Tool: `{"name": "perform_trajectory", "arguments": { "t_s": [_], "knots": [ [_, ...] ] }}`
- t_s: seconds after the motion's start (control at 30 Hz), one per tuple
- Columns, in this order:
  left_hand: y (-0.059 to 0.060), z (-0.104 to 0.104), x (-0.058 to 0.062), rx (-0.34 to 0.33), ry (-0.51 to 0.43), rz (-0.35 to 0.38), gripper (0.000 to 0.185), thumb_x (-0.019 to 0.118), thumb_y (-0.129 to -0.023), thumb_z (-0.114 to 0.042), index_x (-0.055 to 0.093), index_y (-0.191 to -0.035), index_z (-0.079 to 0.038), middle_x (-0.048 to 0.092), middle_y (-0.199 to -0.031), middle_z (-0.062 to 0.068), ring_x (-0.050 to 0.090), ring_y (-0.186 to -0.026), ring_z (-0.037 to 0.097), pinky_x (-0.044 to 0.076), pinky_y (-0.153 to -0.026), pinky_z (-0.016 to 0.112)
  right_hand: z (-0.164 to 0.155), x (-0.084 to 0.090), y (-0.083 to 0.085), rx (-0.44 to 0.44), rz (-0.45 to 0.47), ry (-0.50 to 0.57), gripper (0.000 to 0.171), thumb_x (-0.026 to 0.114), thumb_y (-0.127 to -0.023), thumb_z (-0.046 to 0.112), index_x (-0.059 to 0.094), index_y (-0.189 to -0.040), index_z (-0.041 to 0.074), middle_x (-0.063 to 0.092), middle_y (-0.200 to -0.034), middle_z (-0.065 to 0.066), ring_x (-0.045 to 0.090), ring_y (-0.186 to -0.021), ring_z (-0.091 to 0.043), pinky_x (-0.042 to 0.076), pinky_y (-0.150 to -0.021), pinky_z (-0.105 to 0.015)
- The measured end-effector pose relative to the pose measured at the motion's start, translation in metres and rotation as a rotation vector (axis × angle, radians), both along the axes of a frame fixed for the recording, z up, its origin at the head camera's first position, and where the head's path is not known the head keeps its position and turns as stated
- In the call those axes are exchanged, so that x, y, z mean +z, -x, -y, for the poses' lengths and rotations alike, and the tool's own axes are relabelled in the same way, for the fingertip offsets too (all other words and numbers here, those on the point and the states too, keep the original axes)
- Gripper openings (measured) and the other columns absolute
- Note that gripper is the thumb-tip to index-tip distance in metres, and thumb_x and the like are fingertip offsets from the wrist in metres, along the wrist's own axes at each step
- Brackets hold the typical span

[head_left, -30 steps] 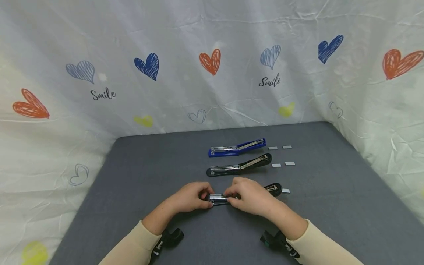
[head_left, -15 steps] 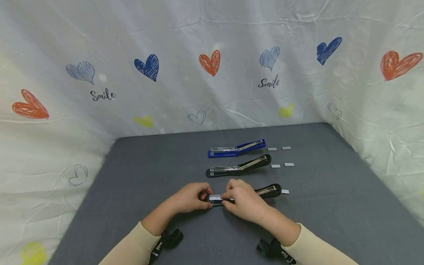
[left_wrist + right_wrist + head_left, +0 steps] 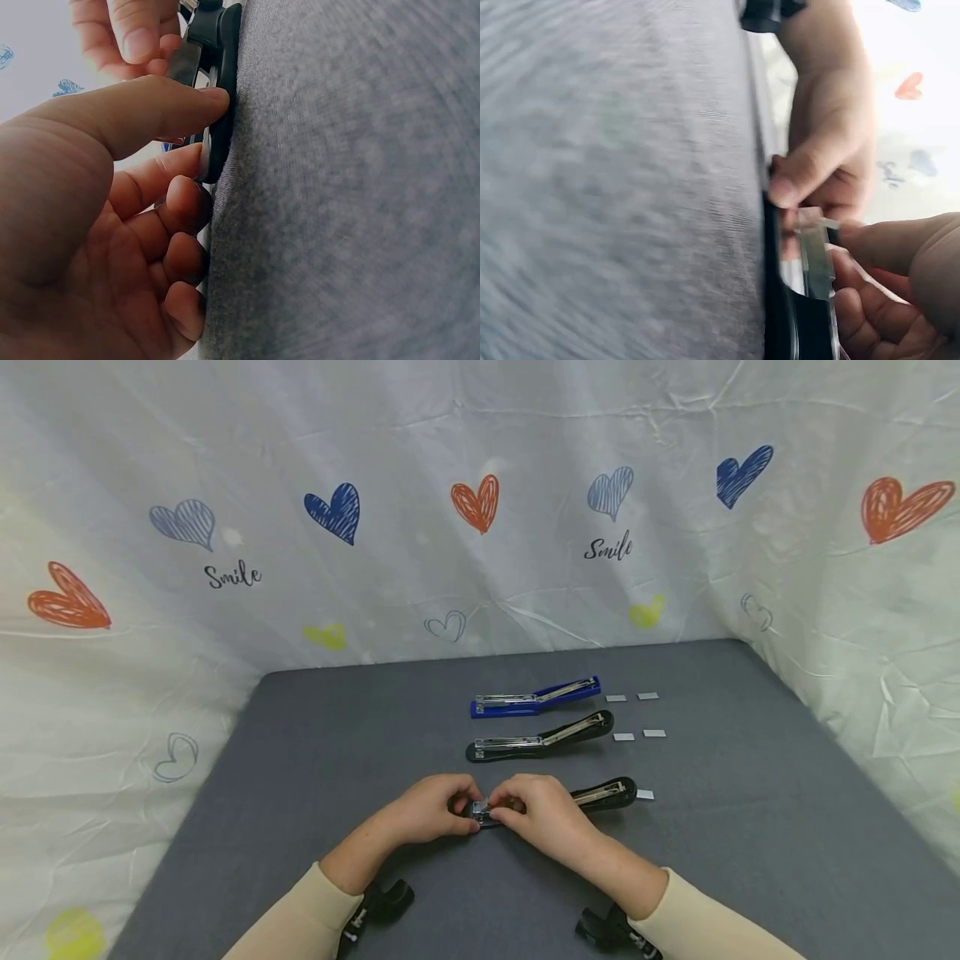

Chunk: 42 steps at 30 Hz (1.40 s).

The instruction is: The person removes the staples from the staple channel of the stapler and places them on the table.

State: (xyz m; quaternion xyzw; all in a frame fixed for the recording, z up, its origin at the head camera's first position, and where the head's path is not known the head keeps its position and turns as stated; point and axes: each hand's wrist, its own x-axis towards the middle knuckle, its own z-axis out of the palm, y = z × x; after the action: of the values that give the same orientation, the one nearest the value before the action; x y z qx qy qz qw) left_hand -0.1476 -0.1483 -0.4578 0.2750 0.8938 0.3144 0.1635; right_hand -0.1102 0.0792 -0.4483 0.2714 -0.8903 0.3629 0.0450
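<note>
Nearest me on the grey mat lies a black stapler (image 3: 609,794), opened out flat, with its metal magazine (image 3: 483,810) towards the left. My left hand (image 3: 459,807) grips the left end, thumb (image 3: 165,105) on the black base (image 3: 221,90) and fingers curled behind it. My right hand (image 3: 517,807) pinches the metal rail (image 3: 817,262) right beside the left hand's thumb (image 3: 810,165). Both hands cover the stapler's left half; its black handle end shows to the right.
Farther back lie a second opened black stapler (image 3: 540,739) and a blue one (image 3: 536,697). Small staple strips (image 3: 623,737) (image 3: 647,696) (image 3: 645,794) lie right of each stapler. A heart-printed white cloth (image 3: 480,568) walls the mat at back and sides.
My right hand has slid left along the near stapler's magazine until it meets the left hand, uncovering more of the black handle. The left hand has stayed put.
</note>
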Motion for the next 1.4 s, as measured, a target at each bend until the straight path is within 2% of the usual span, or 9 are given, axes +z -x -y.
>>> {"name": "perform_trajectory", "arguments": {
  "t_s": [0.13,0.27,0.4,0.57,0.77,0.87,1.0,1.17,1.4],
  "knots": [
    [0.001,0.001,-0.001,0.0,-0.001,-0.005,0.021,0.084,-0.087,-0.025,0.069,-0.101,-0.022,0.052,-0.076,-0.007,0.047,-0.066,0.01,0.038,-0.063,0.03,0.003,0.0,0.0,0.005,0.046,0.017,0.01,0.081,-0.091,0.019,0.074,-0.098,0.019,0.064,-0.082,0.015,0.053,-0.064,0.001,0.047,-0.059,-0.024],
    [0.0,0.001,-0.001,0.003,-0.003,-0.004,0.021,0.084,-0.087,-0.025,0.069,-0.101,-0.022,0.052,-0.076,-0.007,0.046,-0.066,0.009,0.038,-0.063,0.03,0.004,0.002,-0.001,0.002,0.065,0.021,0.018,0.08,-0.091,0.018,0.07,-0.107,0.014,0.067,-0.085,0.013,0.054,-0.064,0.001,0.047,-0.058,-0.024],
    [0.0,0.0,0.0,0.006,0.009,-0.006,0.022,0.084,-0.087,-0.025,0.068,-0.101,-0.022,0.051,-0.075,-0.007,0.046,-0.065,0.009,0.038,-0.063,0.03,0.005,0.002,0.0,0.025,0.011,-0.007,0.025,0.079,-0.092,0.016,0.074,-0.116,0.008,0.068,-0.086,0.011,0.053,-0.065,0.001,0.047,-0.06,-0.024],
    [0.0,0.001,0.0,0.007,0.025,-0.017,0.022,0.084,-0.087,-0.026,0.065,-0.097,-0.022,0.05,-0.075,-0.007,0.045,-0.064,0.01,0.036,-0.062,0.03,0.006,-0.001,0.0,0.042,-0.085,-0.023,0.017,0.079,-0.091,0.014,0.08,-0.108,0.012,0.069,-0.086,0.009,0.054,-0.068,0.001,0.048,-0.062,-0.023],
    [0.0,0.001,0.0,0.017,0.025,-0.005,0.021,0.084,-0.087,-0.026,0.065,-0.098,-0.024,0.05,-0.075,-0.007,0.046,-0.065,0.01,0.036,-0.062,0.03,0.005,0.0,0.0,0.018,-0.079,-0.015,0.014,0.08,-0.09,0.013,0.081,-0.104,0.016,0.069,-0.085,0.01,0.052,-0.066,0.001,0.046,-0.06,-0.023],
    [0.0,0.0,-0.001,0.016,0.025,-0.001,0.021,0.083,-0.088,-0.027,0.067,-0.1,-0.024,0.051,-0.075,-0.007,0.046,-0.065,0.01,0.037,-0.063,0.03,0.002,0.004,0.001,0.004,-0.047,0.001,0.014,0.08,-0.09,0.011,0.081,-0.103,0.015,0.068,-0.084,0.011,0.049,-0.062,0.001,0.045,-0.057,-0.023],
    [0.001,-0.002,0.0,0.009,0.009,-0.007,0.021,0.083,-0.087,-0.026,0.069,-0.102,-0.022,0.051,-0.076,-0.006,0.046,-0.066,0.01,0.037,-0.064,0.031,-0.005,0.014,0.004,-0.026,0.057,0.025,0.015,0.077,-0.09,0.007,0.081,-0.103,0.011,0.067,-0.082,0.012,0.05,-0.06,-0.003,0.045,-0.054,-0.026],
    [0.001,-0.002,0.0,0.015,0.0,-0.003,0.022,0.084,-0.087,-0.026,0.069,-0.103,-0.021,0.052,-0.076,-0.005,0.046,-0.066,0.011,0.037,-0.064,0.031,-0.012,0.022,0.009,-0.047,0.19,0.04,0.014,0.076,-0.091,0.009,0.08,-0.104,0.01,0.068,-0.082,0.012,0.058,-0.069,-0.006,0.049,-0.061,-0.027],
    [-0.002,-0.001,0.001,0.02,0.004,0.0,0.023,0.085,-0.085,-0.024,0.07,-0.102,-0.021,0.052,-0.076,-0.006,0.046,-0.068,0.011,0.036,-0.065,0.031,-0.027,0.03,0.002,-0.106,0.23,0.047,0.012,0.081,-0.089,0.011,0.081,-0.101,0.014,0.071,-0.083,0.011,0.062,-0.073,-0.006,0.051,-0.064,-0.027]
  ]
}}
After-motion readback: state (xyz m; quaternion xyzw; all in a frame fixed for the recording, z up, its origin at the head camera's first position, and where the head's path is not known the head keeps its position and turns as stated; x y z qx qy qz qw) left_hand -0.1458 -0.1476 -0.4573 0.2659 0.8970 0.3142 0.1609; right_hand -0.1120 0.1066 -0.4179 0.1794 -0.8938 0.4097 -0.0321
